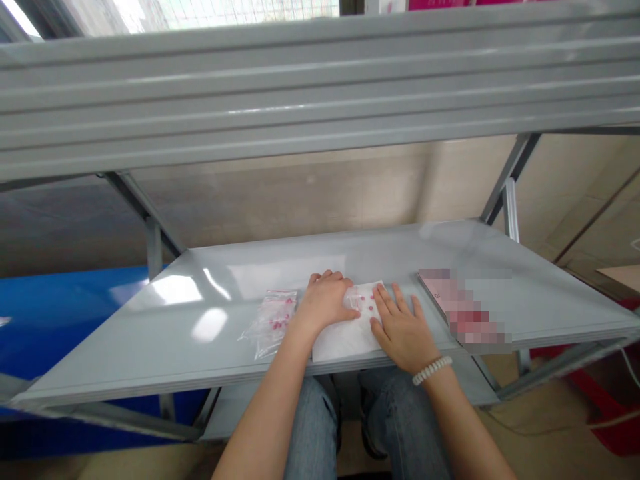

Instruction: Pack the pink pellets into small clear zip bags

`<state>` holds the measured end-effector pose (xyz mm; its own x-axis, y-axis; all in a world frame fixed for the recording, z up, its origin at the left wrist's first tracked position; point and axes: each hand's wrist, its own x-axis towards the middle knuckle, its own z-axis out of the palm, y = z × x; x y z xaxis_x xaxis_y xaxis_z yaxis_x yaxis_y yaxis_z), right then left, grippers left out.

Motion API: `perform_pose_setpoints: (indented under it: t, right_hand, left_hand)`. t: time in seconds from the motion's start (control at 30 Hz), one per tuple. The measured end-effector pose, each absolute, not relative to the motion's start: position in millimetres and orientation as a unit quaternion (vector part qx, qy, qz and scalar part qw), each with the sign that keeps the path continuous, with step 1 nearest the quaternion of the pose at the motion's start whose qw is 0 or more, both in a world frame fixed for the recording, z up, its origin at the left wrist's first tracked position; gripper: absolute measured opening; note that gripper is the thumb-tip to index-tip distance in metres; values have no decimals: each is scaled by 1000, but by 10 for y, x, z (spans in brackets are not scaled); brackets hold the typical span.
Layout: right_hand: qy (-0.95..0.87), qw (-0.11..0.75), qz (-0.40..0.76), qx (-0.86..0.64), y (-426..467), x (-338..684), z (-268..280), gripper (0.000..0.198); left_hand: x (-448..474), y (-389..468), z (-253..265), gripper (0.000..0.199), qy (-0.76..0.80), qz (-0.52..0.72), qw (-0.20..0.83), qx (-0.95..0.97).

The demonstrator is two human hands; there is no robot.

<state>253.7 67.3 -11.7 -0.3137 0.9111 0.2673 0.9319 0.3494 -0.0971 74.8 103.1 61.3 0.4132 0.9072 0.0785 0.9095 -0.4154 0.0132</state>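
Observation:
A white sheet or flat packet [345, 341] with small pink dots near its top lies at the front of the grey table. My left hand [326, 301] rests over its left side, fingers bent and thumb stretched out across it. Spread flat, my right hand [404, 328] presses on its right edge with the fingers apart. Between the hands, some clear film seems to lie over the pink dots; I cannot tell whether they are printed or loose. Left of my left hand is a clear plastic zip bag [276, 321] with small pink pieces in it.
A pink-and-white printed stack or booklet [460, 307], partly blurred out, lies right of my right hand. A grey ribbed shelf edge [320, 93] crosses above the table [150, 353]. Angled metal braces [150, 223] stand at both sides. A blue panel [65, 313] is at left.

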Motion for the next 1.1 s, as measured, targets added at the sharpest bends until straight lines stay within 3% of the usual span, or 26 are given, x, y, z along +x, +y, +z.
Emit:
perform_pose_setpoints:
  t: [0.33,0.57,0.77,1.1]
  right_hand:
    - [-809,138,-48,-569,683,2552,-141,58]
    - [-809,126,-44,-572,675,2533,-131,58]
    - [-811,129,-39,-569,680,2539,-136,58]
    - [-812,129,-41,-568,671,2538,-128,59]
  left_hand:
    - [1007,1023,811,33,-550,24,55,-833]
    - [1035,1024,838,46,-581,61,21,-811]
    - [991,997,843,38,-574,54,4,-817]
    - [910,1023,815,42,-576,40,-9,-817]
